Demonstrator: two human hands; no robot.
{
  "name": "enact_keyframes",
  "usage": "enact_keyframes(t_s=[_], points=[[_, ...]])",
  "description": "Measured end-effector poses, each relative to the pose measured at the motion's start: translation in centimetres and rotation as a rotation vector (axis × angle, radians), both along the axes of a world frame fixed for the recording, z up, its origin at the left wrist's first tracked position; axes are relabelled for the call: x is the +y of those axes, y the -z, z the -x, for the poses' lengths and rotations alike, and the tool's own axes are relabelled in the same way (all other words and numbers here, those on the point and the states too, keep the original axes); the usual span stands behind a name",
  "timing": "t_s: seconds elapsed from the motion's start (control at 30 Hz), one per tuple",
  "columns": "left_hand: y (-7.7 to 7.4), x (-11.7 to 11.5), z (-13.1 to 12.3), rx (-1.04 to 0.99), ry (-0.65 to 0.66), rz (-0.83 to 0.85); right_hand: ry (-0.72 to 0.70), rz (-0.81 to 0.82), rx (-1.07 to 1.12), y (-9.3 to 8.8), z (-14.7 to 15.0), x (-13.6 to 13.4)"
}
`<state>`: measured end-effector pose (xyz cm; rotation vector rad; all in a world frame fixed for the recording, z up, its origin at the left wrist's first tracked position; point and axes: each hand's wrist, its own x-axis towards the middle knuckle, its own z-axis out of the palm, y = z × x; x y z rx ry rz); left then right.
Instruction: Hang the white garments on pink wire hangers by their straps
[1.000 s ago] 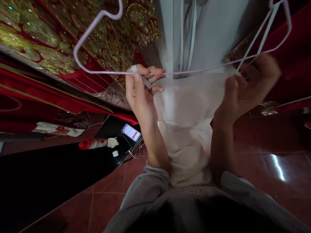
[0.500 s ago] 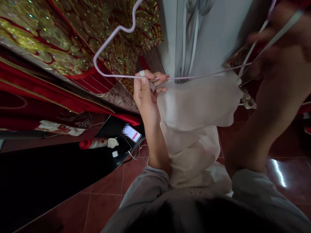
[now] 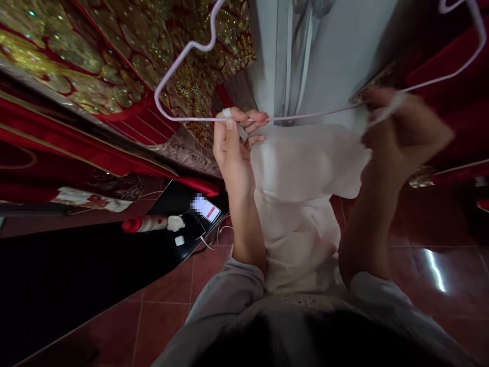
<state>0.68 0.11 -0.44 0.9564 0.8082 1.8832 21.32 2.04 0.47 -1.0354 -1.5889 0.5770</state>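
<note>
A pale pink wire hanger (image 3: 179,58) is held up in front of me, its lower bar running across the picture. A cream sheer garment (image 3: 305,173) hangs from that bar down to my lap. My left hand (image 3: 235,148) pinches the bar and the garment's left strap, fingers closed. My right hand (image 3: 405,132) is blurred by motion at the garment's right corner, fingers curled around a white strap and the bar.
Red and gold embroidered cloth (image 3: 95,66) hangs at the left. A black table (image 3: 76,270) below it carries a red-capped bottle (image 3: 147,223), a lit phone (image 3: 206,209) and a small white charger (image 3: 179,240). A grey panel (image 3: 336,51) stands ahead. The floor is glossy red tile (image 3: 439,255).
My right hand rose up and right with the strap, then came back down to the garment's right corner. The hanger shifted slightly right. My left hand stayed put.
</note>
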Motion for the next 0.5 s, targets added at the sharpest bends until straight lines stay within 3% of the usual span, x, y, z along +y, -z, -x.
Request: enact_keyframes(t_s=[0.13,0.23,0.33,0.4,0.5], points=[[0.8,-0.2,0.9,0.066,-0.078,-0.019,0.07,-0.057,-0.02,0.5,0.4,-0.6],[1.5,-0.1,3.3,0.131,-0.331,-0.013,0.112,-0.108,-0.019,0.8,0.4,-0.9],[1.3,0.3,5.9,0.176,-0.592,-0.006,0.115,-0.155,-0.01,1.0,0.6,-1.1],[0.2,0.6,7.1,0.211,-0.6,-0.03,0.121,-0.171,-0.022,1.1,0.7,-1.2],[-2.6,0.8,7.7,0.4,-0.383,-0.104,0.147,-0.167,-0.028,1.4,1.0,-1.0]])
